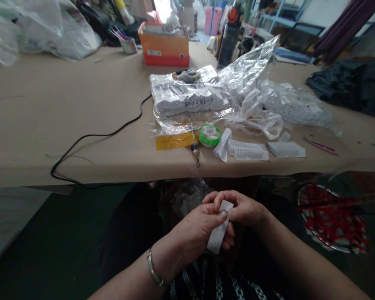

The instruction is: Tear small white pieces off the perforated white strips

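Above my lap, in front of the table edge, my left hand [203,223] pinches a white printed paper label [218,237] between thumb and fingers. My right hand [242,208] closes on the upper part of the same label, its fingertips touching those of the left. Whatever lies behind the label is hidden. On the table beyond are stacks of similar printed labels [248,151], with another stack [286,149] to their right. A green round tub [210,135] with white wadding stands beside a soldering-iron-like tool [195,152], whose metal tip points toward me.
A plastic-wrapped white bundle [187,98] lies behind the tub, with crumpled clear plastic [256,112] to its right. A black cable [96,135] loops over the table's left side. Pink-handled tweezers [321,146] lie at right. An orange box [165,50] stands behind; a red-wrapped round stool [331,221] is below right.
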`<act>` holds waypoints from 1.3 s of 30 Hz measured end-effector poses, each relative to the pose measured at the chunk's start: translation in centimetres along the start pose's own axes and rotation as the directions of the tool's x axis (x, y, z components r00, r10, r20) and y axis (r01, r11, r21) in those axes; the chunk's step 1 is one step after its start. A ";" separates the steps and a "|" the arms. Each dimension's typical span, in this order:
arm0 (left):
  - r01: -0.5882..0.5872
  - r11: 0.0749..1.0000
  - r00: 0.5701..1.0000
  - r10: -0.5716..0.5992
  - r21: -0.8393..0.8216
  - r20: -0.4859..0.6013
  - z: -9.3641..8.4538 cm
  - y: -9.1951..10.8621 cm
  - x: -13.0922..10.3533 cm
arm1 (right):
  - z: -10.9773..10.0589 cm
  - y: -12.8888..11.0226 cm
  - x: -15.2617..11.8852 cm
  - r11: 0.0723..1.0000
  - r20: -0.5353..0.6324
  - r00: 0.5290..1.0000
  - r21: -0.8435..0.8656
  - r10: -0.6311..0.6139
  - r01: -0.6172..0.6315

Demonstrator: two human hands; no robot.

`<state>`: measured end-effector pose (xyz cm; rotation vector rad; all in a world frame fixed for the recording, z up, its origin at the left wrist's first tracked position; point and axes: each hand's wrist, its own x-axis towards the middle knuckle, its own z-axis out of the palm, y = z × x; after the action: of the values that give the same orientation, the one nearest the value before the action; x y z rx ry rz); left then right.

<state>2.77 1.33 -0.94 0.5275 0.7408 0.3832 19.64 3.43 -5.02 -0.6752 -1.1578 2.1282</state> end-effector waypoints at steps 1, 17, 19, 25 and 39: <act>-0.005 1.000 1.000 0.005 0.018 0.003 -0.1 -0.1 0.0 | 0.0 0.2 0.1 1.000 -0.004 1.000 0.011 -0.005 0.005; -0.110 0.988 0.993 0.103 -0.106 -0.063 -1.2 -0.5 0.0 | 2.8 -1.7 -1.9 0.241 -0.072 0.872 -0.969 -0.485 0.054; -0.107 0.987 0.992 0.099 -0.115 -0.074 -1.2 -0.6 0.1 | 2.9 -1.4 -1.8 0.141 -0.030 0.878 -0.989 -0.477 0.043; -0.086 0.989 0.989 0.070 -0.123 -0.127 -1.0 -0.5 0.0 | 3.2 -1.1 -1.5 0.139 -0.030 0.854 -0.989 -0.519 0.050; -0.235 0.972 0.942 0.235 0.026 -0.242 -1.3 -0.4 -0.2 | 3.5 -0.5 1.8 0.969 -0.413 0.907 -0.244 -0.075 -0.031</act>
<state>1.79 1.32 -1.85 0.5742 0.9166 0.6810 16.18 3.03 -3.09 -1.1630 -1.1810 1.7122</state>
